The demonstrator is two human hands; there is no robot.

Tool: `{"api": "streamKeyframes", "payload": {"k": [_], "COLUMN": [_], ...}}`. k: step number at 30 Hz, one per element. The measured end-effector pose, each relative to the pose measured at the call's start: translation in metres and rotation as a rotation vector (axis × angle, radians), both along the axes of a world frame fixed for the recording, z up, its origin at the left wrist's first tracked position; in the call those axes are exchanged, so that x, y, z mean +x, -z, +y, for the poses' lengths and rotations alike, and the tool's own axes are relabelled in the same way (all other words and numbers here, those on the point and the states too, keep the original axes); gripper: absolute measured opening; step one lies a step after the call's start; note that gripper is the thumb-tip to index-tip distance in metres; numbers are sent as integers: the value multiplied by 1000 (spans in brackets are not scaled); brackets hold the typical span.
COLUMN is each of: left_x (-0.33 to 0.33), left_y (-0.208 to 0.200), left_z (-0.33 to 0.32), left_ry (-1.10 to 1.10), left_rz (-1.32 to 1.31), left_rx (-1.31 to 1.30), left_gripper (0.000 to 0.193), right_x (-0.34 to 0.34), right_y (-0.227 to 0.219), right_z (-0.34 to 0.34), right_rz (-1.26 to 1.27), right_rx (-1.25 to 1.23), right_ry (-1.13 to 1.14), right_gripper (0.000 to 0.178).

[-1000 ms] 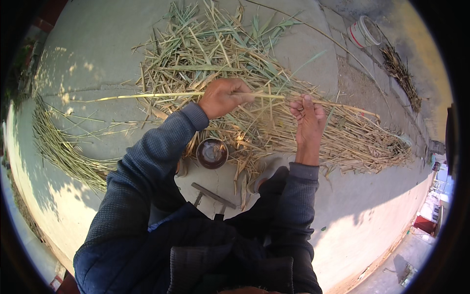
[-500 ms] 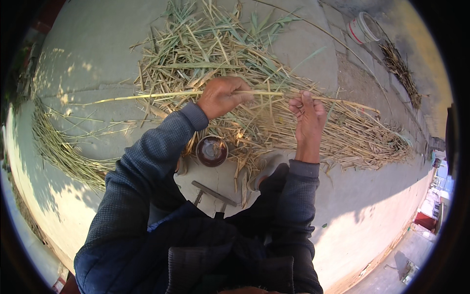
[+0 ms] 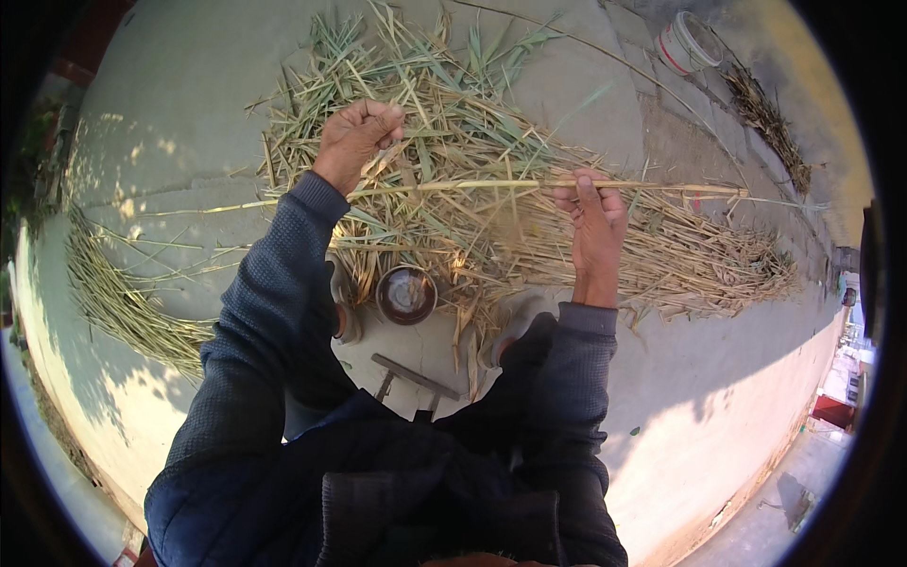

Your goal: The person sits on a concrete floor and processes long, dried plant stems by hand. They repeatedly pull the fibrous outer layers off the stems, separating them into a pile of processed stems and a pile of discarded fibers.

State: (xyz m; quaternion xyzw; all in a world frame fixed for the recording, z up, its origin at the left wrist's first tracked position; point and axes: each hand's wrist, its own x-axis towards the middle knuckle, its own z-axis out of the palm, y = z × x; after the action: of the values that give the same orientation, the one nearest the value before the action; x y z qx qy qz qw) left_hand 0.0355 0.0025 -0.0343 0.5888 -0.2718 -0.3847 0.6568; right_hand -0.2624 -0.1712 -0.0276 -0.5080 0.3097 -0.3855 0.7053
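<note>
Two hands up, both yours, working one long reed stalk (image 3: 491,186) over a ground of pale concrete (image 3: 170,104).

Nearest you: dark jacket and blue knit sleeves filling the lower frame. Just past your knees, a small wooden stool or frame (image 3: 408,378), partly hidden by the jacket. Beside it, a round dark bowl (image 3: 406,294) sits on the concrete, at the near edge of the straw.

Right hand (image 3: 593,227): palm toward you, fingers curled over the stalk from above, clamped round it at about its middle. Stalk runs roughly level across the frame, pale yellow, its thicker end reaching out to your right, thin end trailing off to your left.

Left hand (image 3: 357,137): closed in a tight fist, raised farther out than the right. It grips a strip of leaf or sheath (image 3: 383,170) that runs back down to the stalk. Whether the fist also touches the stalk itself, cannot tell.

Under and beyond both hands: a wide heap of dry stalks and green leaf trimmings (image 3: 453,104). Off to your left, a separate curved bundle of stripped reeds (image 3: 113,293), well apart from the heap.

Far right: a white bucket with a red band (image 3: 688,42), tilted, near a strip of dark debris (image 3: 770,123).
</note>
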Motion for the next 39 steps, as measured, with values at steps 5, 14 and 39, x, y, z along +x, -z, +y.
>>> {"api": "streamKeyframes", "payload": {"k": [5, 14, 39], "left_x": [-11, -48, -36], "left_y": [13, 16, 21], "left_z": [5, -1, 0], "left_ry": [182, 366, 417], "left_rz": [-920, -847, -716], "left_rx": [137, 41, 112], "left_gripper": [34, 30, 28], "right_x": [-8, 0, 5], "right_y": [2, 1, 0], "right_z": [-1, 2, 8], "right_rz": [-5, 52, 79], "right_rx": [23, 73, 169], "right_ry": [7, 137, 260], "right_gripper": [22, 28, 33]}}
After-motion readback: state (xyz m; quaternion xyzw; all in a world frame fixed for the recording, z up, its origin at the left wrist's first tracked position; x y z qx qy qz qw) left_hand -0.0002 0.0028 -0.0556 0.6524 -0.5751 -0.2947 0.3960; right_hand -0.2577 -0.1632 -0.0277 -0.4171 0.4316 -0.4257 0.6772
